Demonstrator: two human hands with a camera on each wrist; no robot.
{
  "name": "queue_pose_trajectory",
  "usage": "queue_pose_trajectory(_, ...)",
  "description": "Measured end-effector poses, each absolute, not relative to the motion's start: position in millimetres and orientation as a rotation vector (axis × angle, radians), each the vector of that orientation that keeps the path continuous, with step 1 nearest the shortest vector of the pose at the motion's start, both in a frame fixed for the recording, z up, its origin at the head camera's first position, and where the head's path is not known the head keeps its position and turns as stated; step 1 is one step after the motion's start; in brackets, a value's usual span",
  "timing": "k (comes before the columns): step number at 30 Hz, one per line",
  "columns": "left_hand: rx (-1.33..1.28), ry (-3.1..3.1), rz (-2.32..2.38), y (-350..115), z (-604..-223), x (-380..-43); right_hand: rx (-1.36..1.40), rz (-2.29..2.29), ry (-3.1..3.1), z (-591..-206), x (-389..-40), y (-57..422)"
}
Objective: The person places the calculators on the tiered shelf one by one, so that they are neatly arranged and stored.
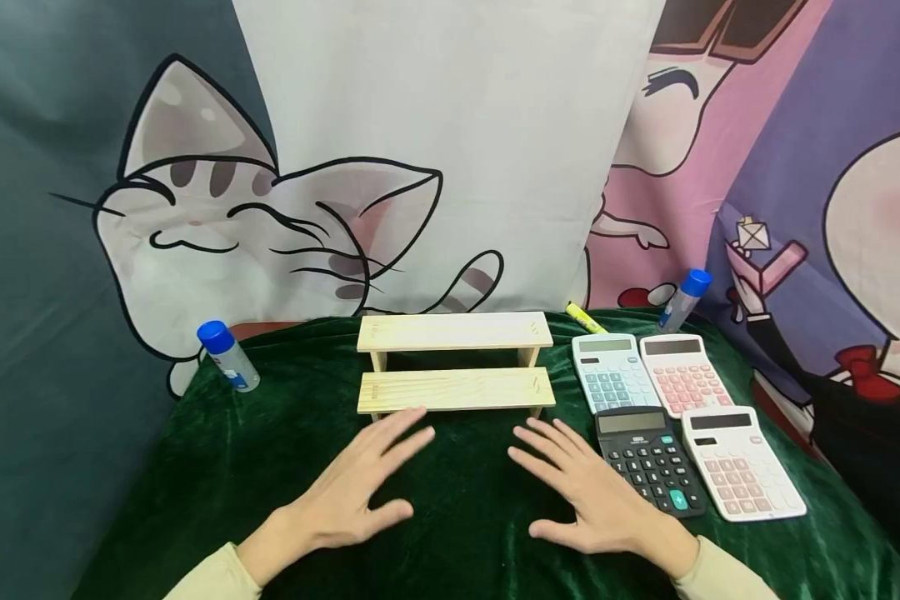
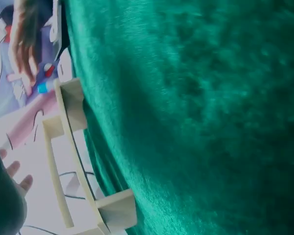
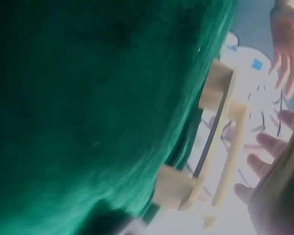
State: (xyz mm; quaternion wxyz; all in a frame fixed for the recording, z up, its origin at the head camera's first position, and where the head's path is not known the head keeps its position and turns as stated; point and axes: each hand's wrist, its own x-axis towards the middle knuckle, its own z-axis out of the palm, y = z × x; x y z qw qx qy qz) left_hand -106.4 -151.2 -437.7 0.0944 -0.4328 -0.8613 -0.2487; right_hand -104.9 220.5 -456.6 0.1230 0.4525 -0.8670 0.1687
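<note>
We are holding the left hand (image 1: 360, 487) and right hand (image 1: 592, 496) empty, apart, fingers spread, before the stepped wooden stand (image 1: 456, 385); four calculators (image 1: 712, 433) are lying to its right, presumably grouped for easy reach.

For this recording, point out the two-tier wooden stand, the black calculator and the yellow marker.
Two-tier wooden stand (image 1: 456, 389): head view, on the top face of the lower, nearer shelf.
Black calculator (image 1: 651, 460): head view, on the keypad.
Yellow marker (image 1: 587, 318): head view, on the barrel.
</note>
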Motion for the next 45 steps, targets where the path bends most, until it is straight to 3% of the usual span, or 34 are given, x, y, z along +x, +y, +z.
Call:
queue_pose_trajectory(9, -0.578, -2.373, -1.664, -150, -438, -134, 0.696, 0.653, -2.767, -456, -104, 254)
queue_pose_trajectory(18, -0.034, -2.164, -2.025, -150, -455, -156, 0.224, 0.937, -2.898, -455, -110, 271)
queue_pose_trajectory(26, 0.081, -2.148, -2.238, -151, -480, -166, -0.048, 0.947, -2.918, -445, -104, 286)
queue_pose_trajectory(45, 0.120, -2.203, -2.185, -155, -503, -173, -0.184, 0.584, -3.188, -464, -95, 302)
